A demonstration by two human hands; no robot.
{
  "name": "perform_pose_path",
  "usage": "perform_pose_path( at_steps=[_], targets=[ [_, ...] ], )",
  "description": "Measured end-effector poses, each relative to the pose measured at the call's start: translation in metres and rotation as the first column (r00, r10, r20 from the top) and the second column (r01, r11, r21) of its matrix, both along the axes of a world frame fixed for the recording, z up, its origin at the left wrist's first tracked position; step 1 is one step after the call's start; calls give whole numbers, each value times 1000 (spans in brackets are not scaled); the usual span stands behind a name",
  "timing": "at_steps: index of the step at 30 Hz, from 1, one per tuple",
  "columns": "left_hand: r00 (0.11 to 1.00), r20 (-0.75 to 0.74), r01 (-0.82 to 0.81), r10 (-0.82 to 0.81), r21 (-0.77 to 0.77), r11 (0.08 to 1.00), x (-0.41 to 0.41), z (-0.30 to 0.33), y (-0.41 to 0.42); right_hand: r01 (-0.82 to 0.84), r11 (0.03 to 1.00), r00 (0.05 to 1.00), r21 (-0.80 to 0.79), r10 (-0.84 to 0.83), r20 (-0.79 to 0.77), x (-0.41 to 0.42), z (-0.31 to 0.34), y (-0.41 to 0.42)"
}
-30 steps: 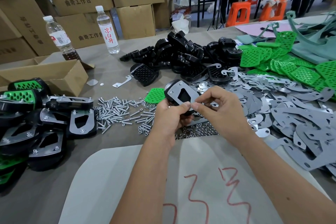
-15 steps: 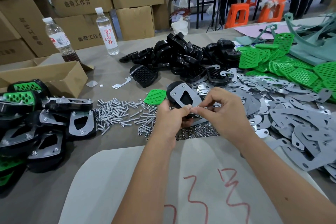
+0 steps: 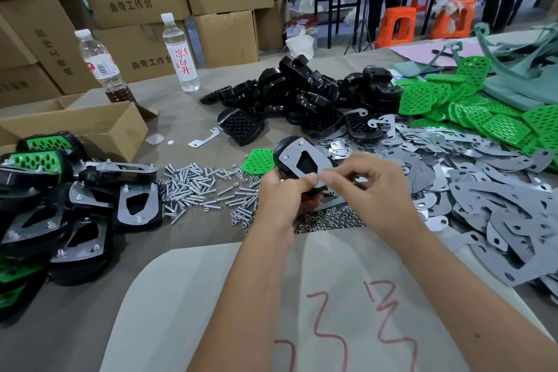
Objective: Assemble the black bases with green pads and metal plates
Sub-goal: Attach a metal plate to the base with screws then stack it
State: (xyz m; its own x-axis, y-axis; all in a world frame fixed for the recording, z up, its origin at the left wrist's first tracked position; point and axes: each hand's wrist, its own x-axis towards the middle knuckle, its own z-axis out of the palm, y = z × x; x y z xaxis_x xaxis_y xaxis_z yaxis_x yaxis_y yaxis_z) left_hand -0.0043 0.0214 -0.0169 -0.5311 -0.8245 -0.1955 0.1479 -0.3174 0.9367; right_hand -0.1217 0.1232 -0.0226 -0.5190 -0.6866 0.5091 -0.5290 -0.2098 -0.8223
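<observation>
Open cardboard box (image 3: 90, 124) beside assembled bases (image 3: 45, 160), contents unseen

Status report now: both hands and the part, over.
Left hand grips black base with metal plate on top. Right hand pinches at plate's near edge. Nothing in the way.

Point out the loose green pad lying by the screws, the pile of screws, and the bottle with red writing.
green pad (image 3: 258, 161), head view, on its perforated top face.
pile of screws (image 3: 196, 184), head view, on the middle of the heap.
bottle with red writing (image 3: 182, 61), head view, on its white label.
</observation>
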Motion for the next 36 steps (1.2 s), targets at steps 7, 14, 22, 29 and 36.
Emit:
perform_pose_path(
  at_steps=[7, 14, 22, 29, 36],
  targets=[
    [1000, -21, -11, 12, 17, 1000, -1, 0, 1, 5, 1000, 999, 13, -5, -39, 2, 0, 0],
    [994, -54, -83, 92, 141, 987, -3, 1, 1, 35, 999, 997, -33, -32, 75, 2, 3, 8],
    [993, -53, -92, 102, 159, 983, -3, 2, 0, -21, 999, 998, 39, 18, 68, 10, 7, 6],
    [997, -21, -74, 77, 98, 992, -4, 0, 2, 23, 994, 993, 109, -11, -114, 8, 2, 0],
    [995, -14, -96, 98, 110, 989, -4, 1, 3, 91, 995, 992, 28, -88, -87, 3, -1, 4]
  ],
)
